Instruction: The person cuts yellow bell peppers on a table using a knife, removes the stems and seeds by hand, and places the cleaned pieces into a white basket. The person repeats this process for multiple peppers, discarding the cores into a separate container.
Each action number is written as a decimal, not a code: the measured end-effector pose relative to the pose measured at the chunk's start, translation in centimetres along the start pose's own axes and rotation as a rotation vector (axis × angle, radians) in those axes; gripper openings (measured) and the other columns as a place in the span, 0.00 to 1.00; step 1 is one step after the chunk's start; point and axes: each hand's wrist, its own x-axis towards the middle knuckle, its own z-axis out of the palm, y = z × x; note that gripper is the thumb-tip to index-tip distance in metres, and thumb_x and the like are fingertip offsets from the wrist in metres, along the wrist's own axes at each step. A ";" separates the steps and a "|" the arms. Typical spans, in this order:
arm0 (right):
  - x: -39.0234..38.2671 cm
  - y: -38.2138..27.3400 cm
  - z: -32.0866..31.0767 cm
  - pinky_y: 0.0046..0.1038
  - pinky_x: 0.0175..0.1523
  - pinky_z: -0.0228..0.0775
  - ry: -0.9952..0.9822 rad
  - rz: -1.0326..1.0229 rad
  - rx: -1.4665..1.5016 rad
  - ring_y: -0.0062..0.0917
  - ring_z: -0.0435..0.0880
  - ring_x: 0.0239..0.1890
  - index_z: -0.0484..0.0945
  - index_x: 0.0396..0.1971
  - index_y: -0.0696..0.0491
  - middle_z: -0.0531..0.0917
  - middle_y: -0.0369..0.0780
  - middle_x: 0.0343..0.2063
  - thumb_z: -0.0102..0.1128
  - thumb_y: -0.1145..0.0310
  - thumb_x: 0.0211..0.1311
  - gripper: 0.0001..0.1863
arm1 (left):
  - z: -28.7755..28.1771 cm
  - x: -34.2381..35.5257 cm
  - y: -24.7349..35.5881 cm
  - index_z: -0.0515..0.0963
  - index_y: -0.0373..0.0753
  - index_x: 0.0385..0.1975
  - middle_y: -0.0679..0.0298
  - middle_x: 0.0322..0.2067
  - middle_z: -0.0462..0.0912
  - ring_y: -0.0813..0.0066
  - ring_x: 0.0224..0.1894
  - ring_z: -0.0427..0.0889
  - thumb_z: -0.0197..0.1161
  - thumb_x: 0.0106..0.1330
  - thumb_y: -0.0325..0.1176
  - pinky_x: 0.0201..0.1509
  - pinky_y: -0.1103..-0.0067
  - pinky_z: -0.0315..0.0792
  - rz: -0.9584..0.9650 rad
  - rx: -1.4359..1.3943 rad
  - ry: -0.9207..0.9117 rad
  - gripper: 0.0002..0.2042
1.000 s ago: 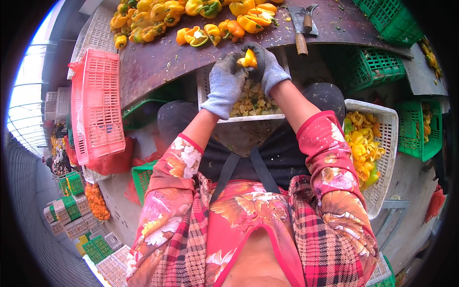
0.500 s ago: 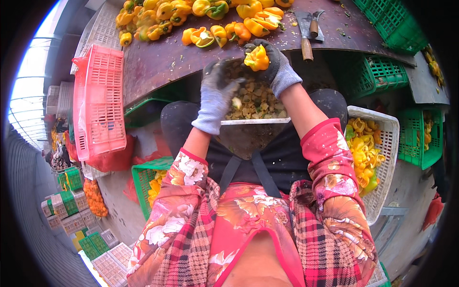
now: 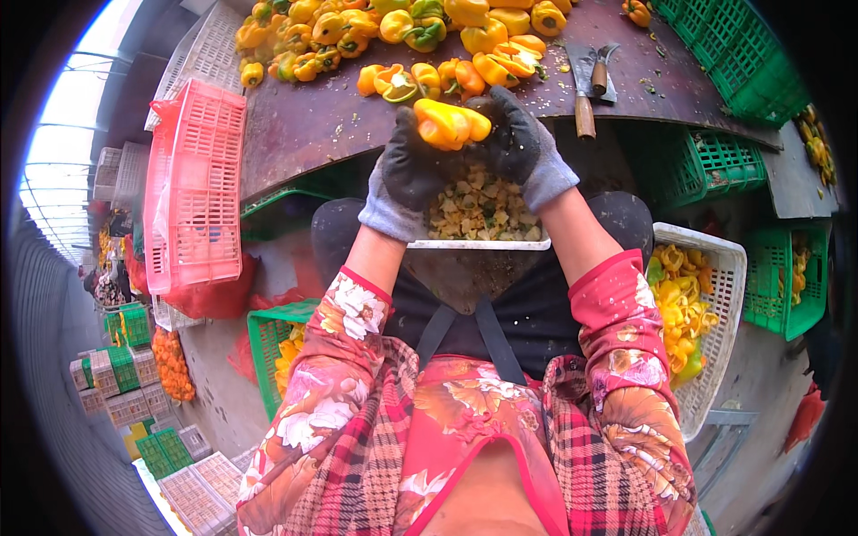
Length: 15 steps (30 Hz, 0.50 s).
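Note:
A yellow bell pepper (image 3: 451,124) is held up at the table's near edge between my two gloved hands. My left hand (image 3: 411,165), in a dark-palmed grey glove, grips its left side. Around the right end of the pepper close the fingers of my right hand (image 3: 520,143), gloved alike. Just under the hands, a white-rimmed bin (image 3: 483,244) on my lap is filled with chopped pepper cores and scraps (image 3: 483,207). Beyond my hands lie cut pepper halves (image 3: 398,84) and a heap of whole yellow peppers (image 3: 331,31), one partly green.
On the dark table (image 3: 304,134), a wooden-handled cleaver (image 3: 583,89) lies beside a small curved knife (image 3: 601,70). To my right stands a white crate (image 3: 728,313) of yellow pepper pieces. Green crates (image 3: 728,54) surround the table's right end. A pink crate (image 3: 192,188) stands left.
My left hand, blurred over the bin with a pale scrap beneath it, has risen to grip the pepper along with my right hand. The whole view has shifted slightly.

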 end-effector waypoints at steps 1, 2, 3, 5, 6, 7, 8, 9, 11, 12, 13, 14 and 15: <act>-0.2 0.1 0.1 0.28 0.61 0.65 0.013 -0.006 -0.066 0.22 0.74 0.53 0.60 0.60 0.56 0.75 0.40 0.51 0.62 0.79 0.55 0.32 | 0.4 0.0 -0.5 0.62 0.38 0.58 0.55 0.56 0.69 0.60 0.57 0.70 0.51 0.67 0.51 0.61 0.65 0.66 0.060 0.124 0.062 0.28; 0.0 0.6 0.7 0.26 0.53 0.71 0.047 -0.126 0.068 0.24 0.77 0.48 0.58 0.61 0.55 0.77 0.40 0.47 0.69 0.79 0.47 0.40 | 1.5 0.0 -1.1 0.63 0.38 0.58 0.56 0.55 0.70 0.60 0.56 0.70 0.51 0.67 0.52 0.61 0.65 0.66 0.124 0.251 0.124 0.27; -0.2 0.9 0.7 0.26 0.53 0.71 0.028 -0.074 0.157 0.24 0.77 0.48 0.59 0.61 0.55 0.76 0.40 0.47 0.69 0.79 0.46 0.40 | 1.9 0.0 -1.1 0.63 0.39 0.57 0.57 0.54 0.71 0.61 0.56 0.71 0.51 0.67 0.52 0.60 0.65 0.67 0.122 0.225 0.137 0.26; -0.1 -0.2 0.8 0.26 0.54 0.71 -0.020 0.027 0.333 0.23 0.77 0.48 0.60 0.60 0.55 0.76 0.40 0.48 0.69 0.81 0.45 0.40 | 2.2 -0.2 -0.8 0.65 0.40 0.56 0.58 0.52 0.73 0.61 0.55 0.72 0.52 0.67 0.51 0.59 0.65 0.68 0.119 0.202 0.167 0.25; 0.1 1.1 0.7 0.27 0.54 0.71 -0.033 -0.017 0.312 0.24 0.77 0.48 0.61 0.59 0.55 0.76 0.40 0.48 0.65 0.77 0.52 0.33 | 2.1 -0.2 -0.5 0.65 0.40 0.55 0.58 0.51 0.74 0.61 0.54 0.72 0.53 0.66 0.51 0.58 0.65 0.69 0.114 0.204 0.182 0.25; 0.2 0.9 0.8 0.28 0.57 0.69 -0.042 0.087 0.438 0.24 0.76 0.50 0.61 0.59 0.55 0.75 0.40 0.50 0.60 0.75 0.57 0.29 | 2.0 -0.3 -0.4 0.66 0.40 0.55 0.58 0.50 0.74 0.61 0.54 0.73 0.53 0.66 0.51 0.58 0.65 0.69 0.108 0.205 0.196 0.24; 0.2 0.7 0.9 0.29 0.59 0.67 -0.051 0.191 0.564 0.25 0.74 0.52 0.62 0.59 0.55 0.74 0.40 0.52 0.55 0.72 0.61 0.26 | 1.9 -0.3 -0.3 0.67 0.40 0.54 0.58 0.50 0.74 0.61 0.53 0.73 0.54 0.66 0.50 0.57 0.66 0.69 0.119 0.189 0.211 0.24; 0.3 0.5 1.0 0.30 0.62 0.65 -0.060 0.296 0.688 0.25 0.73 0.54 0.62 0.59 0.55 0.72 0.40 0.54 0.50 0.69 0.66 0.23 | 1.9 -0.2 -0.6 0.67 0.40 0.53 0.58 0.49 0.75 0.62 0.52 0.74 0.55 0.66 0.49 0.57 0.66 0.70 0.130 0.173 0.225 0.23; -0.3 2.4 0.7 0.28 0.50 0.72 0.010 0.232 0.645 0.24 0.77 0.48 0.69 0.53 0.55 0.77 0.39 0.48 0.47 0.59 0.68 0.19 | 5.3 0.8 -2.9 0.70 0.39 0.48 0.58 0.45 0.77 0.65 0.47 0.78 0.56 0.66 0.46 0.54 0.69 0.72 0.078 0.082 0.225 0.19; -0.6 4.1 0.3 0.28 0.44 0.75 0.019 0.184 0.767 0.23 0.79 0.44 0.72 0.49 0.54 0.79 0.39 0.44 0.46 0.55 0.68 0.20 | 7.4 1.5 -4.9 0.73 0.39 0.44 0.60 0.41 0.79 0.70 0.43 0.79 0.57 0.66 0.43 0.50 0.72 0.74 0.055 0.101 0.083 0.15; 0.2 2.5 1.5 0.28 0.39 0.75 0.085 0.550 0.822 0.24 0.80 0.35 0.75 0.44 0.53 0.81 0.37 0.37 0.49 0.54 0.66 0.18 | 8.1 1.2 -7.0 0.74 0.39 0.40 0.62 0.38 0.79 0.74 0.39 0.78 0.57 0.66 0.38 0.45 0.77 0.75 0.111 0.293 0.281 0.10; 1.0 0.0 2.1 0.28 0.33 0.76 0.215 0.899 0.893 0.25 0.81 0.27 0.78 0.38 0.51 0.83 0.36 0.29 0.51 0.52 0.65 0.18 | 8.4 1.1 -8.9 0.75 0.37 0.42 0.65 0.37 0.79 0.78 0.36 0.77 0.57 0.64 0.34 0.41 0.82 0.73 0.193 0.806 -0.117 0.10; 1.4 -1.2 2.6 0.28 0.33 0.75 0.127 0.876 0.863 0.26 0.80 0.24 0.79 0.34 0.51 0.81 0.34 0.22 0.53 0.53 0.64 0.16 | 14.0 -0.4 -10.0 0.74 0.35 0.45 0.66 0.36 0.79 0.81 0.37 0.77 0.60 0.61 0.29 0.41 0.84 0.73 -0.026 0.694 -0.112 0.13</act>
